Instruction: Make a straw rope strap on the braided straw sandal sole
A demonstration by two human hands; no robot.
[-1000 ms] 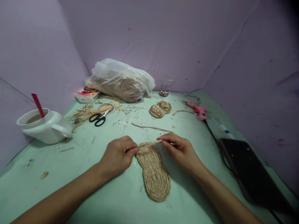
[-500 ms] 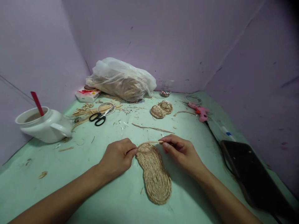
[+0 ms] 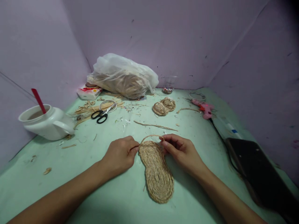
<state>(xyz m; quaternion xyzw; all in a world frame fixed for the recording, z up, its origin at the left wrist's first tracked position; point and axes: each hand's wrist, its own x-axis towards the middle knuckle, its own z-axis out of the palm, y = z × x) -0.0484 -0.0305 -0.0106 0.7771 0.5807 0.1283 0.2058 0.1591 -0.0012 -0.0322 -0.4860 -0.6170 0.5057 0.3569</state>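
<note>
A sole-shaped piece of coiled straw cord (image 3: 158, 174) lies on the green table, its narrower end away from me. My left hand (image 3: 122, 154) is closed at that end's upper left edge, pinching the cord against it. From there a loose strand of cord (image 3: 150, 136) arches over the far edge to my right hand (image 3: 183, 151), whose thumb and fingers pinch it at the upper right. A gap shows between the arched strand and the coiled piece.
Beyond my hands lie a cut cord (image 3: 155, 125), a small coiled piece (image 3: 163, 106) and black-handled scissors (image 3: 102, 115). A white pot (image 3: 50, 124) stands left. At right are a pink glue gun (image 3: 205, 109) and a dark phone-like slab (image 3: 259, 171). A plastic bag (image 3: 125, 77) sits behind.
The strand between my hands has gone from nearly straight to a raised arch. My right hand's fingertips have come slightly nearer the coiled piece. The whole view has shifted a little.
</note>
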